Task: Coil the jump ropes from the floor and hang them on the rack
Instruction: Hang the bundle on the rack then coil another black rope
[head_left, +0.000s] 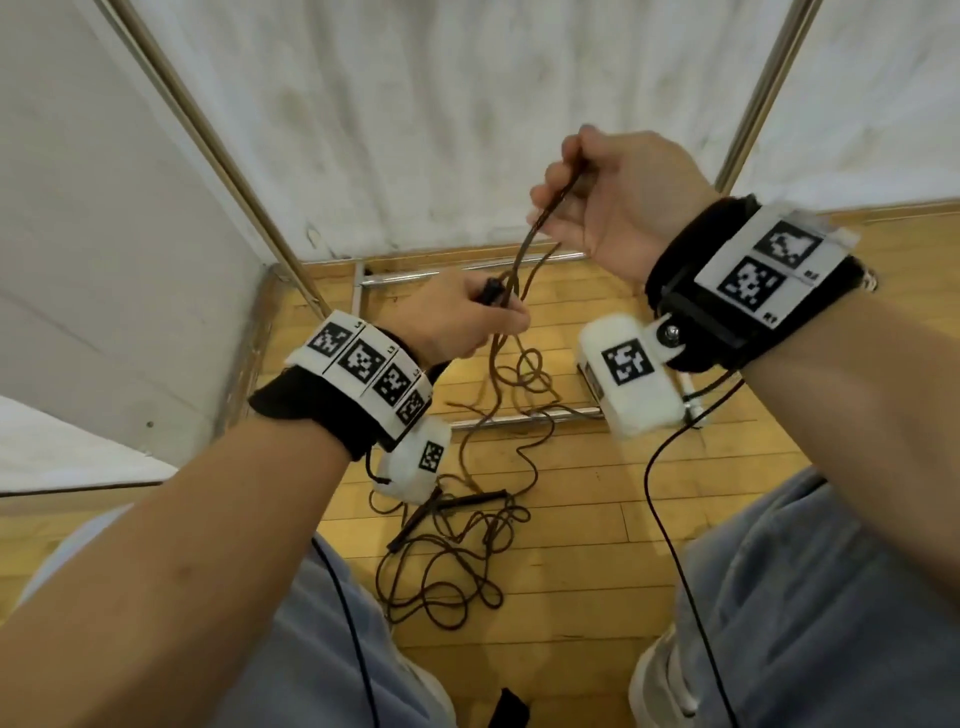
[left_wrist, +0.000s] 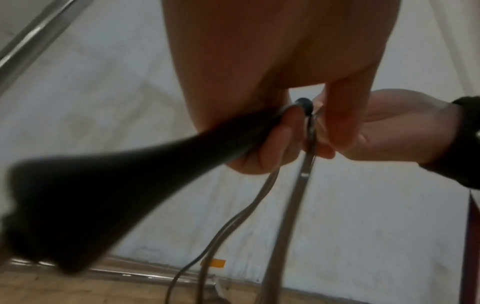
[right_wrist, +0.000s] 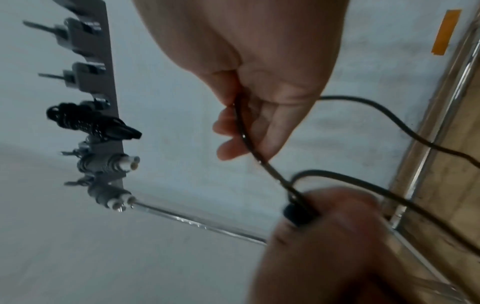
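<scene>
Left hand (head_left: 457, 317) clamped on handle (head_left: 491, 297), right hand (head_left: 613, 202) pinching rope (head_left: 524, 249) above it; could snag on floor tangle (head_left: 447, 561).

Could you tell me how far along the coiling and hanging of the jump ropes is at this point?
Done: one black coiled rope and two pale ones already hang on the rack. In hand: the left hand grips a black handle while the right hand pinches the rope higher up, with no coil formed yet. Left: a tangle lies on the floor.
</scene>
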